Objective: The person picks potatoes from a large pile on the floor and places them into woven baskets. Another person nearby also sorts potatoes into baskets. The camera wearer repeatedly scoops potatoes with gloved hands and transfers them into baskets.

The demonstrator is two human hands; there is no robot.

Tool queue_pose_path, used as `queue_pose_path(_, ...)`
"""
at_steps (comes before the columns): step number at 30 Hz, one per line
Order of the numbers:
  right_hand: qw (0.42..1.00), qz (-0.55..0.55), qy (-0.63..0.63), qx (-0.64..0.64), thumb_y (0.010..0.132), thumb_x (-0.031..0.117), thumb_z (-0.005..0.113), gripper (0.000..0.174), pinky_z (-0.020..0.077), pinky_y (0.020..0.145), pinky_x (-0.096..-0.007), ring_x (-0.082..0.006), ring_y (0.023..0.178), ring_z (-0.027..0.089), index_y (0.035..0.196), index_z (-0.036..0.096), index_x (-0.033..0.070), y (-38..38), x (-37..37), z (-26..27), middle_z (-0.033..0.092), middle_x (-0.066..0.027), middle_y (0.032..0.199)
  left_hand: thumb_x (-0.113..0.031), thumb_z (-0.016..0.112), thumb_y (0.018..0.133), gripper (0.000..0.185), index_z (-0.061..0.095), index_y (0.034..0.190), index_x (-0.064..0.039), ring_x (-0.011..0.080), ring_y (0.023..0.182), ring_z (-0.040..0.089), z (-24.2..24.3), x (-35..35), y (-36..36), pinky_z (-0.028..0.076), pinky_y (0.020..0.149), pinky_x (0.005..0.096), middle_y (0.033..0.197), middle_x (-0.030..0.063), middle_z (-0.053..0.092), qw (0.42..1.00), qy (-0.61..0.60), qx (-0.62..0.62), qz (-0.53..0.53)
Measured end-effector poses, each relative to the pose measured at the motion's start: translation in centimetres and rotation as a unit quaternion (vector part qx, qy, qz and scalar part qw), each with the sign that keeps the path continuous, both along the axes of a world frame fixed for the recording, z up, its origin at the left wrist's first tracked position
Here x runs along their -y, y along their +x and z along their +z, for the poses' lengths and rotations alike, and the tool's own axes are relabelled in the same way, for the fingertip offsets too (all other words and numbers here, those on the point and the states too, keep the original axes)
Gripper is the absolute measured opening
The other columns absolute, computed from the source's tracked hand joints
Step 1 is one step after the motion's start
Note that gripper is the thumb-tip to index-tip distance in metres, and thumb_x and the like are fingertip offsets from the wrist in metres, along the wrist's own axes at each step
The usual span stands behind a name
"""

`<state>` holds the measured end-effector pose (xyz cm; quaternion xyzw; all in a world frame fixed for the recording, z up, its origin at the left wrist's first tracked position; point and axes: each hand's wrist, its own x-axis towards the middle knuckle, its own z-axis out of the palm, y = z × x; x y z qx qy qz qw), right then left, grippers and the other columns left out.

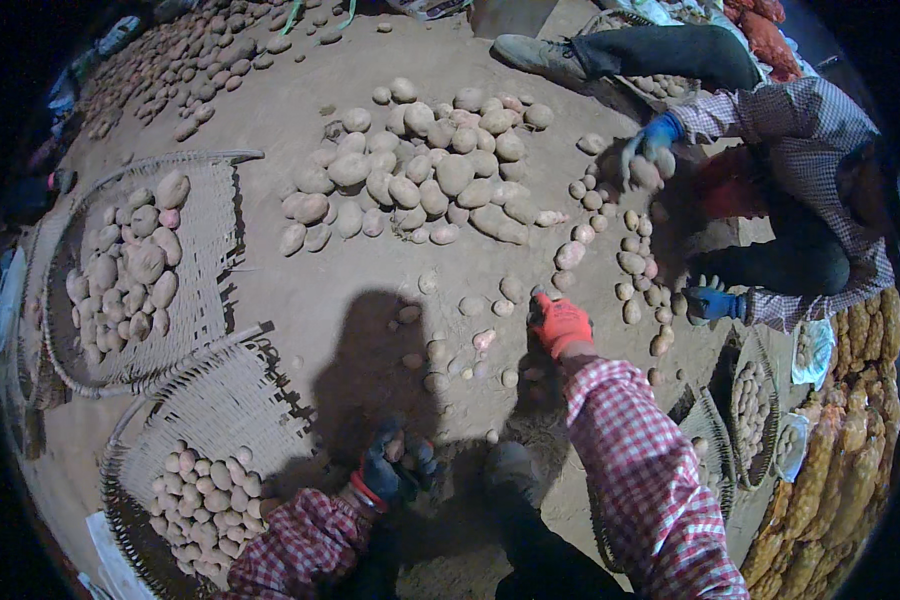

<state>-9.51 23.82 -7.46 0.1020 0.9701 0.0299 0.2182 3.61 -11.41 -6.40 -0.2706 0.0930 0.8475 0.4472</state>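
My left hand point(399, 466), in a dark glove with a red cuff, is low in front of me and holds a small potato point(394, 448). Stretched forward to the dirt floor, my right hand point(561, 324) wears a red-orange glove. Its fingertips point down beside loose potatoes; whether they hold one is hidden by the hand. Just left of it lies a small potato point(503, 308), and a pinkish one point(484, 340) rests nearer to me. Beyond both hands spreads a large heap of potatoes point(420, 165).
Two woven scoop baskets point(214, 409) point(202, 225) with potatoes stand at left. A co-worker's gloved hand point(649, 154) holds potatoes at right; the other hand point(712, 302) is near the floor. Filled net sacks point(832, 480) line the right edge. Another potato pile point(202, 67) lies far left.
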Motion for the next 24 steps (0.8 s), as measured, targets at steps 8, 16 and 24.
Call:
queue_pose_path(8, 0.979, -0.134, -0.111, -0.105, 0.076, 0.037, 0.069, 0.042, 0.0499, 0.074, -0.0426, -0.0322, 0.088, 0.064, 0.104, 0.060, 0.006, 1.8, 0.7, 1.1, 0.065, -0.0153, 0.097, -0.037, 0.056, 0.087, 0.032, 0.063, 0.088, -0.005, 0.0199, 0.069, 0.058, 2.2, 1.2, -0.3, 0.050, 0.073, 0.0354, 0.076, 0.0077, 0.062, 0.993, 0.026, 0.082, 0.078)
queue_pose_path(16, 0.968, 0.109, -0.197, -0.108, 0.084, 0.041, 0.059, 0.045, 0.0476, 0.068, -0.0434, -0.0319, 0.081, 0.062, 0.118, 0.053, 0.012, 7.9, 12.4, 2.8, 0.063, -0.0158, 0.087, -0.032, 0.056, 0.090, 0.042, 0.056, 0.119, -0.002, 0.0118, 0.077, 0.057, 0.2, 2.4, 1.5, 0.048, 0.082, 0.0290, 0.094, 0.0056, 0.062, 0.995, 0.055, -0.032, 0.073)
queue_pose_path(24, 0.970, 0.032, -0.241, -0.033, 0.077, 0.046, 0.067, 0.058, 0.0473, 0.076, -0.0417, -0.0333, 0.087, 0.061, 0.121, 0.051, 0.013, 5.0, 16.3, 4.5, 0.063, -0.0154, 0.092, -0.036, 0.050, 0.093, 0.049, 0.046, 0.130, -0.005, 0.0136, 0.088, 0.056, 3.1, 3.4, 1.6, 0.049, 0.079, 0.0276, 0.111, 0.0079, 0.059, 0.997, -0.056, -0.014, -0.046)
